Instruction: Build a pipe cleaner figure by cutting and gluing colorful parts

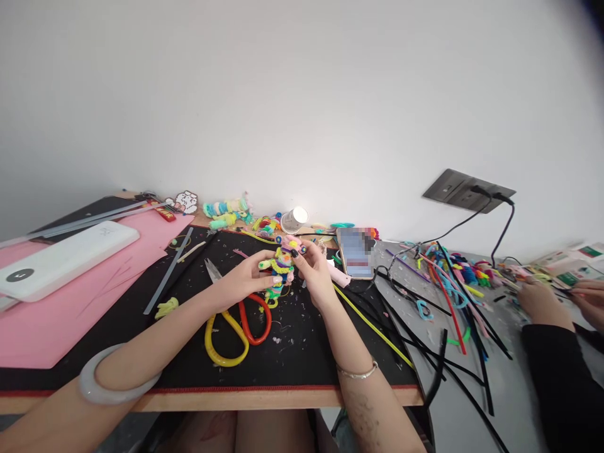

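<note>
Between my two hands, above the black mat [302, 352], is a small colourful pipe-cleaner doll [282, 259] with a pink top and yellow, blue and green parts. My left hand [248, 277] grips its body from the left, fingers closed round it. My right hand [314, 267] pinches the doll near its head from the right. Scissors [226, 340] with one yellow and one red handle lie on the mat under my left wrist. A propped phone [357, 253] stands behind my right hand, with a pink-white tool [338, 274] beside it, partly hidden.
Pink sheets [117, 270] and a white device [70, 258] lie at left. A paper cup [295, 219] and fuzzy pieces [226, 211] line the wall. Pipe cleaners [453, 296] scatter at right, where a co-worker's hands [542, 302] work. Cords hang from a wall socket [467, 192].
</note>
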Action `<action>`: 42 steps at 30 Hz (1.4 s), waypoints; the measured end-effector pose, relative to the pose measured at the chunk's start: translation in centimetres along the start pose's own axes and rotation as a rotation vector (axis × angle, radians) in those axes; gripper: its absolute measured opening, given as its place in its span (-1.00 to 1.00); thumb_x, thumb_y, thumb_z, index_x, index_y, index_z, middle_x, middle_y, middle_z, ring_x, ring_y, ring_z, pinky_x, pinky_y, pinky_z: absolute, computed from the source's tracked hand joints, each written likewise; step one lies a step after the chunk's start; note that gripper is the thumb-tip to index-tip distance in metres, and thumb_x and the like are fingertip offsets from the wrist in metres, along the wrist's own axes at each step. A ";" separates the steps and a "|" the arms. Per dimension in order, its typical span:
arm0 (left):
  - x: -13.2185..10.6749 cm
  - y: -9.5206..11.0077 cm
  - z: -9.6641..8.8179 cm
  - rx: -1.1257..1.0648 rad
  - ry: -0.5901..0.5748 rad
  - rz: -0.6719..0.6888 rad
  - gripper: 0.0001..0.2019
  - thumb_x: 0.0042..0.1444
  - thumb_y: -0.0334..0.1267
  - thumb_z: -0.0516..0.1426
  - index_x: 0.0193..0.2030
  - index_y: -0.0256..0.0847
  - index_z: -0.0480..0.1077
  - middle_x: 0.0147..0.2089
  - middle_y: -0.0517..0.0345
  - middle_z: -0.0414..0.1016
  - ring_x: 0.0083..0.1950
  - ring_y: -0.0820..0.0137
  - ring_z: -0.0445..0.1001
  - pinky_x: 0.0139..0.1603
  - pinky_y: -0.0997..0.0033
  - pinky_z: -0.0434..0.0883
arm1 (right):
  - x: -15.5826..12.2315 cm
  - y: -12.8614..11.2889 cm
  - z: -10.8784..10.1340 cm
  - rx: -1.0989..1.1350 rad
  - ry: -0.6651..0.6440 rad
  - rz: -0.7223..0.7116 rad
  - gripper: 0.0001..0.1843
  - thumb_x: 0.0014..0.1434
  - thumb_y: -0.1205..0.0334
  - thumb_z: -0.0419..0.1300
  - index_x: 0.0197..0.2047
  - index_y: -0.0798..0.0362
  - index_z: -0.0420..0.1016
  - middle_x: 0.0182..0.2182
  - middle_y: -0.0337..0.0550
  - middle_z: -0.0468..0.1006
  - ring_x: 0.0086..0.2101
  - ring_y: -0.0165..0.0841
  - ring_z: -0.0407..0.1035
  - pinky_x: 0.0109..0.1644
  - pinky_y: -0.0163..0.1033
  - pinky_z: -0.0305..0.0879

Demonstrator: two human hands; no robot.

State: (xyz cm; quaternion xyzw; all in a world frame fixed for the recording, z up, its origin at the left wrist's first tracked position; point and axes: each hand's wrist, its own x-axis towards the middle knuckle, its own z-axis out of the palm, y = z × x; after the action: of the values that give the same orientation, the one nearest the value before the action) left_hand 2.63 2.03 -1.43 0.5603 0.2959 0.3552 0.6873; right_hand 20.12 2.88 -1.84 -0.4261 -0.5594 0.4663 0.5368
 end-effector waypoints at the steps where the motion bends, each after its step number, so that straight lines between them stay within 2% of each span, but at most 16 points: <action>1: 0.0 0.0 0.0 0.024 0.012 0.012 -0.56 0.03 -0.22 0.22 0.06 -0.10 0.24 0.10 0.03 0.40 0.03 0.22 0.46 0.07 0.17 0.38 | 0.0 0.1 0.0 -0.007 -0.006 -0.001 -0.62 0.05 0.02 0.20 -0.09 0.00 0.35 -0.38 -0.26 0.31 -0.53 -0.52 0.02 -0.55 -0.41 -0.07; 6: 0.3 -0.3 -0.1 0.108 0.067 0.067 -0.56 -0.02 -0.21 0.24 0.03 -0.11 0.29 0.19 0.05 0.31 0.13 0.17 0.37 0.09 0.21 0.37 | -0.1 -0.1 -0.1 0.001 -0.011 0.018 -0.61 0.03 -0.01 0.21 -0.11 0.00 0.37 -0.40 -0.26 0.31 -0.53 -0.52 0.02 -0.58 -0.41 -0.13; 11: 0.1 0.0 0.0 0.033 0.075 0.024 -0.51 -0.02 -0.20 0.24 0.07 -0.14 0.23 0.09 0.01 0.41 0.05 0.19 0.44 0.06 0.14 0.38 | -0.2 -0.4 -0.2 0.103 -0.030 0.058 -0.63 0.09 -0.06 0.14 -0.15 0.01 0.40 -0.51 -0.30 0.21 -0.57 -0.53 -0.04 -0.60 -0.41 -0.16; 13: 0.0 0.1 0.1 0.026 0.072 0.026 -0.51 -0.02 -0.22 0.24 0.06 -0.13 0.23 0.06 0.03 0.43 0.03 0.21 0.45 0.06 0.13 0.38 | -0.2 -0.3 -0.2 0.105 -0.037 0.055 -0.64 0.07 -0.04 0.17 -0.14 0.01 0.39 -0.49 -0.29 0.24 -0.58 -0.54 -0.03 -0.61 -0.42 -0.16; 18: 0.1 0.1 0.1 0.103 0.104 0.058 -0.56 -0.04 -0.21 0.24 0.01 -0.13 0.30 0.13 0.05 0.36 0.06 0.20 0.42 0.07 0.20 0.38 | -0.1 0.0 0.0 0.053 -0.045 0.031 -0.64 0.03 0.00 0.21 -0.15 0.01 0.37 -0.38 -0.24 0.38 -0.54 -0.53 0.08 -0.58 -0.42 -0.04; 21: 0.2 -0.2 0.1 0.135 0.111 0.079 -0.57 -0.03 -0.20 0.23 0.01 -0.13 0.30 0.14 0.06 0.35 0.12 0.18 0.37 0.08 0.20 0.37 | -0.1 0.1 -0.1 0.027 -0.049 0.020 -0.63 0.05 0.00 0.19 -0.12 0.02 0.38 -0.40 -0.23 0.38 -0.53 -0.51 0.11 -0.57 -0.42 -0.03; 27: 0.3 -0.4 -0.2 0.145 0.117 0.086 -0.53 -0.03 -0.18 0.23 0.05 -0.11 0.27 0.17 0.08 0.32 0.14 0.18 0.35 0.08 0.23 0.36 | -0.3 -0.1 -0.3 0.103 -0.098 0.038 -0.65 0.07 0.02 0.19 -0.09 -0.02 0.39 -0.38 -0.24 0.34 -0.56 -0.55 0.01 -0.59 -0.42 -0.15; 36: 0.3 -0.1 0.0 0.180 0.108 0.097 -0.59 -0.01 -0.18 0.21 0.00 -0.14 0.28 0.15 0.07 0.33 0.18 0.13 0.30 0.12 0.17 0.34 | -0.3 -0.3 -0.2 0.064 -0.091 0.042 -0.61 0.04 -0.01 0.21 -0.10 -0.02 0.38 -0.37 -0.23 0.40 -0.55 -0.52 0.09 -0.58 -0.41 -0.07; 42: 0.3 0.1 0.1 0.139 0.087 0.124 -0.67 -0.01 -0.20 0.21 -0.08 -0.14 0.29 0.13 0.08 0.35 0.14 0.20 0.34 0.12 0.20 0.33 | -0.2 0.0 -0.1 0.036 -0.101 0.010 -0.59 0.07 -0.02 0.18 -0.05 -0.02 0.36 -0.31 -0.18 0.42 -0.51 -0.49 0.16 -0.56 -0.41 0.01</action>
State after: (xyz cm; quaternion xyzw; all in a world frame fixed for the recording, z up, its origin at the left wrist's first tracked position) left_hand 2.85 2.18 -1.30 0.6081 0.3142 0.3993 0.6100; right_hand 20.26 2.69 -1.85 -0.3951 -0.5750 0.4998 0.5133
